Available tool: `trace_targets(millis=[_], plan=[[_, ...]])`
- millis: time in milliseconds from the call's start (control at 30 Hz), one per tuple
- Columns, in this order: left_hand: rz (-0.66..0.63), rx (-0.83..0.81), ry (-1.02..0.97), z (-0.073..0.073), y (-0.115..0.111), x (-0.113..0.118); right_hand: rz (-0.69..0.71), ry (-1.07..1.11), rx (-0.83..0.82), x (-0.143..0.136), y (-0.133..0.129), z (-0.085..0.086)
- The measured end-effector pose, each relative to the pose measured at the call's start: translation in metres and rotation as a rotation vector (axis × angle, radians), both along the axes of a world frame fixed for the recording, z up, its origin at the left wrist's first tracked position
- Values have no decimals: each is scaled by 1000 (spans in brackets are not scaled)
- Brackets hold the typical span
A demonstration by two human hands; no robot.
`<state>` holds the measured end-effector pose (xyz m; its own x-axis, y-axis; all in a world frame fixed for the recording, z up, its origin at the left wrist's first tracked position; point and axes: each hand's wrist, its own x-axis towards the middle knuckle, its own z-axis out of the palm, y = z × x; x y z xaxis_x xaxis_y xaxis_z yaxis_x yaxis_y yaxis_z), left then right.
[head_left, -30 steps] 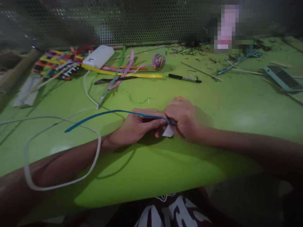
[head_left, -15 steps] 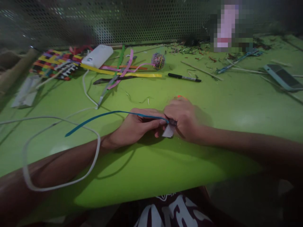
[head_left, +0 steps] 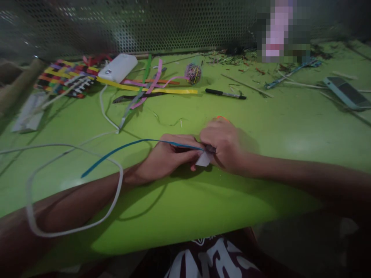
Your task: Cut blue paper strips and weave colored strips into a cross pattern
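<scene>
Between the thumb and fingers of my left hand (head_left: 171,156), a long, narrow blue strip (head_left: 124,148) is pinched. It arches back over the hand and its free end hangs above my left forearm. My right hand (head_left: 222,143) is closed in a fist right beside the left. A small dark piece (head_left: 210,149) shows at its thumb side, and a bit of orange (head_left: 222,118) at its far side; what the fist grips is mostly hidden. A small white flap (head_left: 204,159) sticks out below, between the two hands. The strip's other end is hidden there.
Loose coloured strips (head_left: 174,91), a white device (head_left: 118,68) with a white cord (head_left: 113,210), a multicoloured ball (head_left: 193,73) and a black marker (head_left: 226,94) lie beyond my hands. A woven piece (head_left: 58,75) is at left, a phone (head_left: 346,92) at right. Scraps line the perforated panel (head_left: 162,27).
The blue strip's free end has dipped slightly. The white flap has shifted a little to the left with my left fingertips; my right hand stays nearly in place.
</scene>
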<state>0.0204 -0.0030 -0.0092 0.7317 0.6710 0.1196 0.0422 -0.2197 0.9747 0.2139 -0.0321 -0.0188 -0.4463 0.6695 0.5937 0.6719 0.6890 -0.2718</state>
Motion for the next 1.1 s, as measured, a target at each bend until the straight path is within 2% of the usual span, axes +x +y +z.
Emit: trace_targets(millis=[133, 333, 567, 1100], plan=[[38, -39, -3, 2, 0, 0, -16, -4, 0, 2, 0, -1], [24, -47, -15, 3, 0, 0, -27, -29, -44, 2, -1, -1], [32, -69, -1, 3, -1, 0, -18, -1, -15, 2, -1, -1], [35, -33, 16, 3, -1, 1, -21, -9, -19, 1, 0, -3]])
